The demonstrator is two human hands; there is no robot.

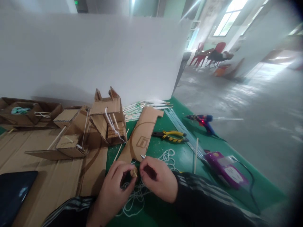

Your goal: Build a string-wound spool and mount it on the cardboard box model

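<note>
"What were you doing?"

"I think I was working on a little brown piece (133, 173). I had it pinched in my left hand (113, 187), with my thumb and finger only as far apart as the piece was thick."

"And your right hand (162, 181)?"

"It was just beside, not touching the piece as far as I could see. My thumb and finger curled into a ring, and their tips came close together. I couldn't tell if they had anything thin between them. A shiny tip (142, 156) poked out by my knuckles, but I couldn't tell what it was part of."

"Where was the brown piece?"

"Up over the white string (143, 201) on the green table (183, 160), near the end of the cardboard strip (140, 130)."

"What did the next move need?"

"A steady left pinch, I guess, and small, careful right fingers. The loose loops could have snagged."
</note>
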